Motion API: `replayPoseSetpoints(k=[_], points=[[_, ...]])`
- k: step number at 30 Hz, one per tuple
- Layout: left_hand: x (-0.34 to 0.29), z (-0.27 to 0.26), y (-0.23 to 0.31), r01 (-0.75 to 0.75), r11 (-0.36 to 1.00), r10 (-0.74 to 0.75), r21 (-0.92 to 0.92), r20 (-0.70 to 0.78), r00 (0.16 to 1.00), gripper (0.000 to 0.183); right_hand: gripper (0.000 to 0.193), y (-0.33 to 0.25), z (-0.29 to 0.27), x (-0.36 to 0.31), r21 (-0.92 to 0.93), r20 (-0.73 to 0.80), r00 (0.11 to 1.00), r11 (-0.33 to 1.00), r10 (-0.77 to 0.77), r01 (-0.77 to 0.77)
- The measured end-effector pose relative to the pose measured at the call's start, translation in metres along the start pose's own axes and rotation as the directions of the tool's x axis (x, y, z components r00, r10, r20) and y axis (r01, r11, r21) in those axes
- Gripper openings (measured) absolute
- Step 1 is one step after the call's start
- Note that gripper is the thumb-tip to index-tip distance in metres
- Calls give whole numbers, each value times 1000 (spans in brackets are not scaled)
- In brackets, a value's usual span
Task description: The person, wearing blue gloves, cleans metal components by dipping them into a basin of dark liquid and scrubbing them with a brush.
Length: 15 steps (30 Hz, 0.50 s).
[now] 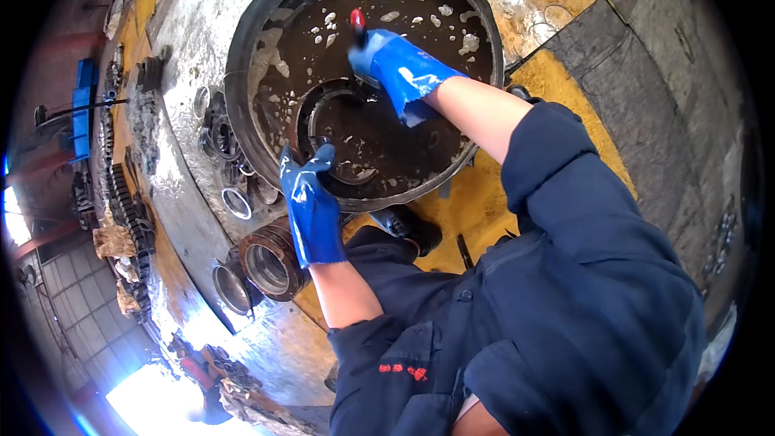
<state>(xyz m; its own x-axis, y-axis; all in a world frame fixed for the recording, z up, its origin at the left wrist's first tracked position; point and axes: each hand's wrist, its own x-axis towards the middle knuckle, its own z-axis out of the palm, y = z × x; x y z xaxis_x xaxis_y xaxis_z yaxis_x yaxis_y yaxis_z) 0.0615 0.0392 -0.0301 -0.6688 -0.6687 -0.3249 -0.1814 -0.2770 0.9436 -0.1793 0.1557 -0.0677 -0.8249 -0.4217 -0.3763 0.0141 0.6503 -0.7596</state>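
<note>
My right grip point(395, 64) is clenched round a red-tipped handle point(358, 23) above the basin point(240, 73). My left grip point(311, 198) meets the ring point(307, 111) at its near-left edge; whether it clasps, I cannot tell. The ring sits part-sunk in murky liquid point(436, 141): washing looks underway, lifting out undone.

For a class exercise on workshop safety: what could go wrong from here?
1. The dark, curved metal ring, partly under brown, foamy liquid, might slip away from the blue-gloved left hand at its edge.
2. The blue-gloved right hand could lose its grip on the red-tipped black handle, as the glove looks glossy.
3. Liquid might splash over the round, dark tub or onto the bare forearms.
</note>
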Motion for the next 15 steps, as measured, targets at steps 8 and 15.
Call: replayPoseSetpoints(k=[8,15], points=[[-5,-7,6,-100,951,85,294,64,994,42,27,-19,-20,-61,436,262,905,878,-335,198],[-4,-38,-17,-344,723,272,599,211,939,39,26,-41,15,-84,423,200,863,836,-463,350]])
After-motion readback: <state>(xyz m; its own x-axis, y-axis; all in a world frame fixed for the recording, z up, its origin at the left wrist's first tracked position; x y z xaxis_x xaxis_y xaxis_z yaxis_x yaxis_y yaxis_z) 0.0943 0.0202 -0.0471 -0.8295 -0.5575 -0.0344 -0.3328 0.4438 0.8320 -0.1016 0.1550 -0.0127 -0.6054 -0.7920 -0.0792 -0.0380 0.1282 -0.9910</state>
